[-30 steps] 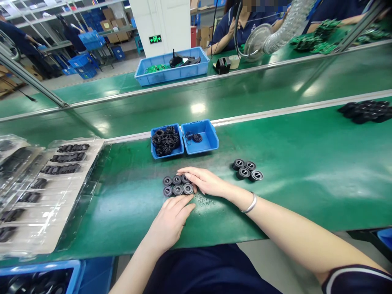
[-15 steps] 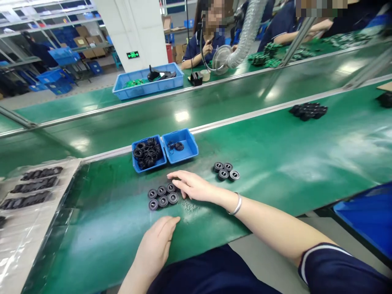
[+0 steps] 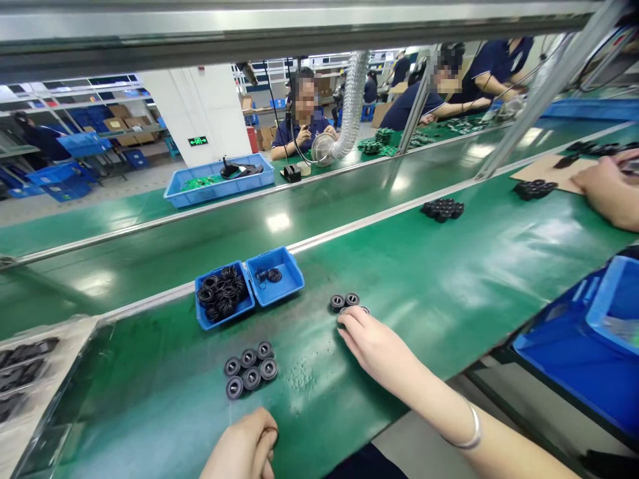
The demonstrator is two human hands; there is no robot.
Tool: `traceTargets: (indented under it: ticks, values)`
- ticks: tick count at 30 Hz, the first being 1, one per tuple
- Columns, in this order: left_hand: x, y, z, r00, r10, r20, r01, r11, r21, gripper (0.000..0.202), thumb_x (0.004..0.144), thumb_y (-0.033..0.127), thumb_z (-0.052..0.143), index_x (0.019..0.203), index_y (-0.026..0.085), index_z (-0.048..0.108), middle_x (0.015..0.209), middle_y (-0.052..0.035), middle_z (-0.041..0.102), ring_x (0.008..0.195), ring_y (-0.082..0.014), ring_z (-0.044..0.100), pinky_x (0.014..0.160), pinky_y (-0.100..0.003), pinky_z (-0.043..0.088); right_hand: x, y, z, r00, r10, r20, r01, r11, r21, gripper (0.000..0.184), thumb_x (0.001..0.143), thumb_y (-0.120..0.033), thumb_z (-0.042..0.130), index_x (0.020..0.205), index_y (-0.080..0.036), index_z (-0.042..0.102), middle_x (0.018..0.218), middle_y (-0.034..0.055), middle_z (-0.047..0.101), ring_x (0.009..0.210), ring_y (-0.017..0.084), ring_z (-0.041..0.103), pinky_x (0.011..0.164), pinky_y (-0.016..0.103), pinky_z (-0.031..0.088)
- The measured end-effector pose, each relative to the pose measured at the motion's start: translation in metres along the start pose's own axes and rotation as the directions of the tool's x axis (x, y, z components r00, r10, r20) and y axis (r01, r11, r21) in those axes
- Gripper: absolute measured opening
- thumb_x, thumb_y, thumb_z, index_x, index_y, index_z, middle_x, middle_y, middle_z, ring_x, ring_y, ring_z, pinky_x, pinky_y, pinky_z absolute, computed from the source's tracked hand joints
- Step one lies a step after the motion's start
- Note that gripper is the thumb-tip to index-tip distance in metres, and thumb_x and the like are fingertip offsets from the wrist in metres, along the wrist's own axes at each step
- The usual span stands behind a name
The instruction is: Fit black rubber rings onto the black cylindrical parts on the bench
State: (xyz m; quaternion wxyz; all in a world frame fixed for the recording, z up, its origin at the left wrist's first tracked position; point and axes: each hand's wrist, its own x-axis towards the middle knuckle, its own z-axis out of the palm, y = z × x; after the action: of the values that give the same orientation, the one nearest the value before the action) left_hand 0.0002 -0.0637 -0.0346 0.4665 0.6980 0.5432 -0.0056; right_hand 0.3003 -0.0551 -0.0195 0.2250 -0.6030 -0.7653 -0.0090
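Note:
My right hand [image 3: 367, 336] reaches over a small group of round black parts [image 3: 337, 303] right of the middle. Its fingers bend down around the nearest one and hide most of it. Two parts at the back of this group show plainly, and the rim of another peeks out past my knuckles. Low in the picture, my left hand [image 3: 244, 446] is curled closed above the green mat [image 3: 164, 419]; whatever its fingers hold is hidden. Several more round black parts [image 3: 252, 378], each with a pale centre, stand in two rows in front of it.
A blue bin [image 3: 204, 318] of black rings stands beside another blue bin [image 3: 294, 293] with a few rings. Pale crumbs [image 3: 299, 376] lie on the mat. Black clusters [image 3: 443, 209] sit farther right, near another person's hand [image 3: 612, 189]. A blue crate [image 3: 559, 362] stands below the right edge.
My right hand has left the two-row group and moved right to the smaller group. My left hand's fingers have curled in. The view has tilted up and turned right.

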Motion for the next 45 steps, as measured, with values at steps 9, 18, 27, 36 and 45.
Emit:
traceTargets:
  ticks: [9,18,27,36,45]
  values:
    - [-0.015,0.015,0.001,0.926,0.263,-0.272,-0.295,0.952,-0.084,0.029,0.098,0.032,0.044,0.101,0.02,0.071,0.073,-0.0011,0.073,0.063,-0.0132,0.069,0.066,-0.022,0.055,-0.004,-0.032,0.001,0.962,-0.251,0.106,0.206,0.924,0.323,0.021,0.104,-0.02,0.041,0.118,-0.018,0.056,0.108,0.0117,0.062,0.097,0.023,0.063,0.085,0.038,0.056]
    - [-0.018,0.039,0.009,0.864,0.251,-0.438,-0.386,0.887,-0.254,0.021,0.098,0.03,0.055,0.108,0.02,0.071,0.078,-0.0003,0.075,0.067,-0.013,0.074,0.068,-0.023,0.061,-0.003,-0.052,-0.003,0.954,-0.157,0.254,-0.091,0.657,0.748,0.016,0.098,-0.034,0.059,0.105,-0.021,0.064,0.098,0.0063,0.061,0.072,0.014,0.06,0.063,0.027,0.051]
    - [-0.014,0.049,0.015,0.85,0.281,-0.446,-0.439,0.845,-0.304,0.023,0.098,0.024,0.055,0.118,0.017,0.062,0.084,-0.0002,0.074,0.071,-0.0119,0.075,0.071,-0.021,0.062,0.007,-0.057,0.005,0.94,-0.117,0.32,-0.209,0.545,0.812,0.02,0.097,-0.033,0.06,0.083,-0.018,0.063,0.084,0.0028,0.056,0.07,0.012,0.055,0.061,0.024,0.047]
    - [-0.008,0.025,0.018,0.511,0.647,-0.566,-0.462,0.762,0.454,0.02,0.094,0.011,0.059,0.112,0.017,0.062,0.108,-0.0085,0.073,0.103,-0.0183,0.07,0.094,-0.033,0.057,0.026,-0.038,0.021,0.901,-0.013,0.433,-0.349,0.571,0.743,0.021,0.091,-0.029,0.06,0.075,-0.016,0.059,0.089,0.0032,0.054,0.061,0.009,0.052,0.055,0.024,0.044]
    - [0.003,0.026,0.032,0.42,0.816,-0.397,-0.563,0.578,0.591,0.031,0.089,0.003,0.062,0.119,0.009,0.06,0.122,-0.0184,0.068,0.124,-0.0286,0.061,0.102,-0.045,0.055,0.025,-0.038,0.028,0.894,-0.006,0.447,-0.373,0.543,0.752,0.015,0.09,-0.022,0.058,0.076,-0.015,0.057,0.09,0.0027,0.056,0.055,0.007,0.052,0.051,0.023,0.044]
